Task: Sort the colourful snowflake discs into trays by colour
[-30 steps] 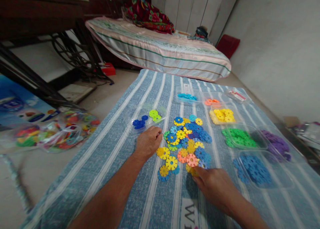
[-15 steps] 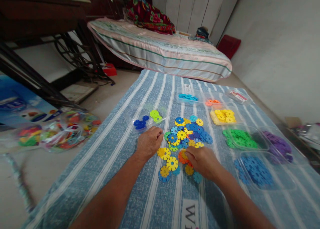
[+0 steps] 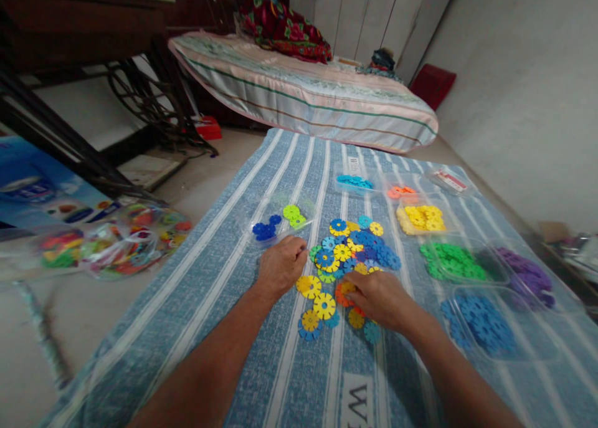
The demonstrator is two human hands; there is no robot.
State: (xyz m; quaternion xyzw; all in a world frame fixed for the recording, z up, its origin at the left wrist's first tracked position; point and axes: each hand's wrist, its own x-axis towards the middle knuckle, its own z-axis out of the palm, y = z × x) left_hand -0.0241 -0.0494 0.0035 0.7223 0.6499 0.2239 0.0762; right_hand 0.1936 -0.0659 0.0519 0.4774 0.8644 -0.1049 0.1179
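Note:
A heap of flat toothed plastic discs point(image 3: 348, 253) in blue, yellow, orange and green lies on a blue striped mat point(image 3: 299, 185). My left hand point(image 3: 280, 267) rests on the mat at the heap's left edge, fingers curled into a loose fist; whether it holds anything is hidden. My right hand point(image 3: 380, 298) lies over the heap's near right part, fingers bent down onto an orange disc point(image 3: 344, 290). Yellow discs point(image 3: 324, 304) lie between the two hands.
Clear trays hold sorted discs: yellow point(image 3: 420, 217), green point(image 3: 451, 261), purple point(image 3: 527, 277), dark blue point(image 3: 483, 322), orange point(image 3: 400, 191), light blue point(image 3: 354, 181). A tray with blue and lime discs point(image 3: 275, 223) sits far left. A bag of toys point(image 3: 116, 244) lies on the floor; a mattress point(image 3: 303, 91) lies beyond.
My right hand moved from the heap's near right edge up and left onto the discs, then stayed there. My left hand has hardly moved.

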